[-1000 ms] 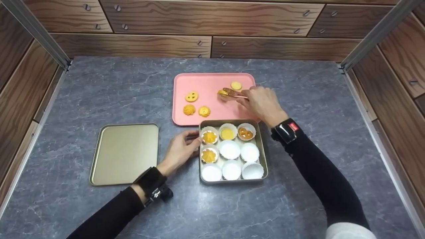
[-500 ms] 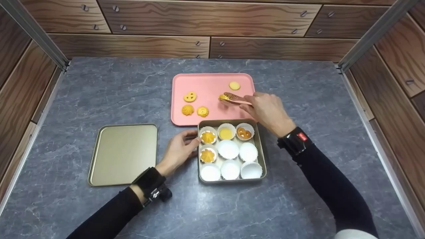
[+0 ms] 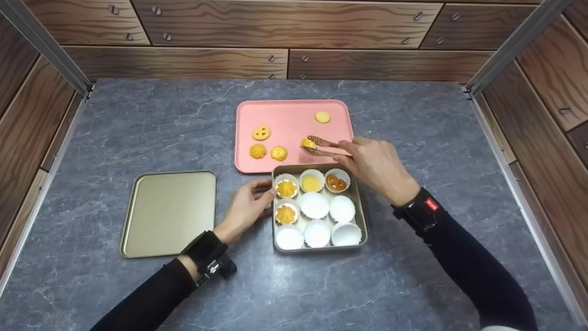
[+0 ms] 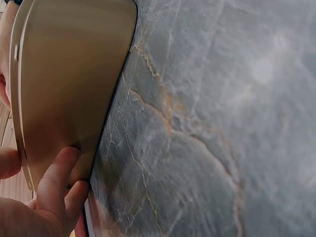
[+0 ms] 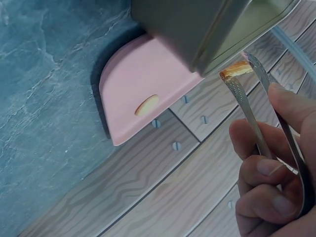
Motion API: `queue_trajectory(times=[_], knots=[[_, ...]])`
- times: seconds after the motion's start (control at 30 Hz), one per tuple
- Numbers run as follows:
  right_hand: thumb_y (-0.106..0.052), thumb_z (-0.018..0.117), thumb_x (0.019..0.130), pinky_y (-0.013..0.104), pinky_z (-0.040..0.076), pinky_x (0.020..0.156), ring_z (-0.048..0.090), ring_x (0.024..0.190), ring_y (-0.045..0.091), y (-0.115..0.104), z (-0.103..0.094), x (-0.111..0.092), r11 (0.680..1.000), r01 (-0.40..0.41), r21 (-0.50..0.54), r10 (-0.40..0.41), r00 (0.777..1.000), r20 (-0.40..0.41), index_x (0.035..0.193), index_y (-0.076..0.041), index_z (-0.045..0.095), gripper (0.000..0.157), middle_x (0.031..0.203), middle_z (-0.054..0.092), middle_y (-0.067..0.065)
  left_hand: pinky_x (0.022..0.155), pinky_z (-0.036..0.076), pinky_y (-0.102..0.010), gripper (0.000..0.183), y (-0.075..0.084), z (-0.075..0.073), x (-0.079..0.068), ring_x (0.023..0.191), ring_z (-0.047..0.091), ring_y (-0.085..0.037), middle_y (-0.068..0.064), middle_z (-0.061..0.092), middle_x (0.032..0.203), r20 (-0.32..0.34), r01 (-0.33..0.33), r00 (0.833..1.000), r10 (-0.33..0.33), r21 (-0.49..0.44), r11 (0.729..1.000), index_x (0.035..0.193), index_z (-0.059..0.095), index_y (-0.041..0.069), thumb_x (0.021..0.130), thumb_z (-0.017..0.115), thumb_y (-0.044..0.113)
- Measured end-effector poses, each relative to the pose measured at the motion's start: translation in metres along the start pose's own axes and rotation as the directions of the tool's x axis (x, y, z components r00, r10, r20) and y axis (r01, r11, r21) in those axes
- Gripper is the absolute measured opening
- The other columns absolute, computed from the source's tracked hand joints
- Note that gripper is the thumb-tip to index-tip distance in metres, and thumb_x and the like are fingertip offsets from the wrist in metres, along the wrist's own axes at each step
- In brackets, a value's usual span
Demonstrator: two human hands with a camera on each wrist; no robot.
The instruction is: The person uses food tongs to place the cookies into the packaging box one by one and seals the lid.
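Observation:
My right hand (image 3: 379, 168) grips small metal tongs (image 5: 249, 113), seen closely in the right wrist view. Their textured tips pinch a golden cookie (image 5: 237, 70), over the front part of the pink tray (image 3: 294, 110) in the head view. At the left side of a square tin (image 3: 366, 216), my left hand (image 3: 245, 207) rests its fingers (image 4: 61, 170) against the outer wall, thumb by the rim. White paper cups (image 3: 314, 205) line the tin. Star-shaped cookies (image 3: 285, 214), a round yellow one (image 3: 310, 184) and a brown pretzel-shaped one (image 3: 336, 183) lie in some cups.
On the tray lie a pale round cookie (image 3: 322, 117), a pretzel-shaped cookie (image 3: 261, 133), a swirled cookie (image 3: 257, 151) and a flower-like one (image 3: 278, 153). A flat metal lid (image 3: 170, 214) is left of the tin. Wood-patterned panels (image 3: 285, 23) border the grey marbled table.
My right hand has drawn the tongs and the cookie toward me, from the back of the tray to nearer the tin. My left hand stays at the tin's side.

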State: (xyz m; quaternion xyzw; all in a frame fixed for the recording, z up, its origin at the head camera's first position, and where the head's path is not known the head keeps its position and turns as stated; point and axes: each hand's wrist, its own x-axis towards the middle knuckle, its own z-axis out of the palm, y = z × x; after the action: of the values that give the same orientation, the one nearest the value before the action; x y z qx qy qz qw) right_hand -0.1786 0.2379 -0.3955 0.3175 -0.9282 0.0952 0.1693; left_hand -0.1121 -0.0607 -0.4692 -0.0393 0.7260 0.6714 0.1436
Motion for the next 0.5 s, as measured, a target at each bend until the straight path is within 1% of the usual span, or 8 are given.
queue_trajectory(times=[0.17,0.23,0.4,0.5], knots=[[-0.028,0.080,0.093,0.044,0.054,0.046,0.062,0.057,0.027,-0.005,-0.008,-0.011,1.000,0.026,-0.007,-0.026,0.999,-0.022,0.112,-0.004,0.076,0.030,0.079,0.068,0.010,0.089,0.064,-0.036,0.046,-0.001,0.000,0.001,0.119,0.066,-0.034,-0.022,0.063,0.134,0.006,0.012,1.000,-0.012,-0.023,1.000,0.142,0.054,-0.003,0.099,0.068,0.009],[-0.027,0.080,0.093,0.043,0.055,0.046,0.062,0.057,0.026,-0.006,-0.011,-0.016,0.999,0.035,0.003,-0.035,0.999,-0.033,0.111,-0.003,0.076,0.030,0.080,0.069,0.010,0.088,0.064,-0.035,0.046,-0.001,0.000,0.001,0.118,0.066,-0.033,-0.022,0.063,0.133,0.008,0.010,1.000,-0.010,-0.027,1.000,0.142,0.053,-0.003,0.099,0.067,0.009],[-0.025,0.081,0.092,0.042,0.060,0.051,0.067,0.062,0.024,-0.008,-0.021,-0.028,0.998,0.059,0.008,-0.059,0.997,-0.056,0.113,-0.002,0.076,0.032,0.088,0.073,0.010,0.086,0.065,-0.035,0.045,0.001,0.000,-0.001,0.117,0.067,-0.034,-0.022,0.064,0.132,0.001,-0.002,1.000,0.002,-0.014,1.000,0.140,0.054,-0.005,0.099,0.068,0.009],[-0.026,0.082,0.091,0.041,0.061,0.052,0.067,0.062,0.024,-0.009,-0.026,-0.033,0.998,0.066,0.000,-0.065,0.996,-0.055,0.114,-0.002,0.076,0.034,0.088,0.073,0.010,0.086,0.065,-0.034,0.045,0.002,0.000,-0.002,0.118,0.067,-0.034,-0.022,0.064,0.133,-0.002,-0.002,1.000,0.002,0.002,1.000,0.140,0.055,-0.004,0.099,0.068,0.010]])
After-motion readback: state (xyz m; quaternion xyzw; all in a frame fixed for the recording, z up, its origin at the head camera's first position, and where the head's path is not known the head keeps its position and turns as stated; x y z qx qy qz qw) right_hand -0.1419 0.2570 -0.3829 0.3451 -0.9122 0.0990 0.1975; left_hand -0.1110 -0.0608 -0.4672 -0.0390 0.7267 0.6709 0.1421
